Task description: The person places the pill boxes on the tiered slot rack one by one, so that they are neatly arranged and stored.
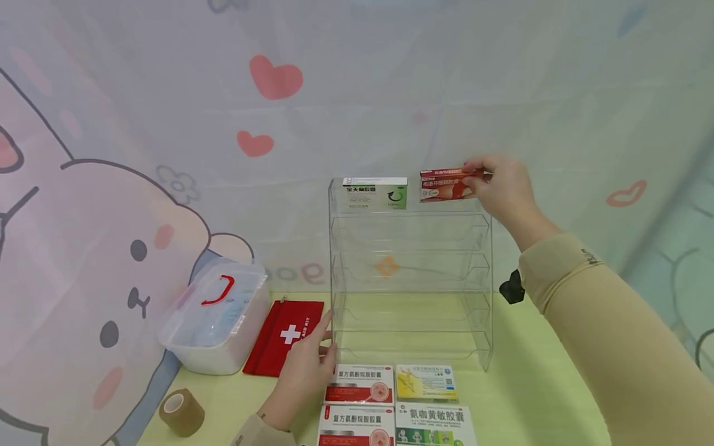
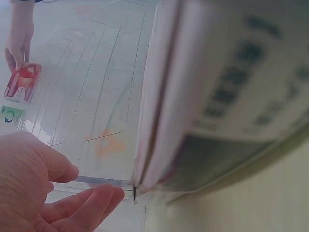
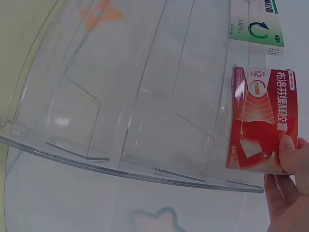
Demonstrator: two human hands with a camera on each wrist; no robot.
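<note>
A clear tiered display rack point(image 1: 413, 249) stands upright on the table. My right hand point(image 1: 504, 189) pinches the right end of a red medicine box point(image 1: 440, 187) at the rack's top tier; the right wrist view shows thumb and fingers on the same red box point(image 3: 263, 116). To its left, a white and green medicine box point(image 1: 375, 194) sits in that tier. Low on the rack's left side, my left hand point(image 1: 304, 371) holds the side panel's edge, thumb and fingers on either side in the left wrist view. A blurred white medicine box point(image 2: 217, 96) looms close there.
In front of the rack lie red and white boxes point(image 1: 357, 384), a yellow box point(image 1: 427, 382) and a white and green box point(image 1: 434, 422). Further left are a red first aid pouch point(image 1: 279, 347), a lidded plastic case point(image 1: 214, 322) and a tan bandage roll point(image 1: 182, 413).
</note>
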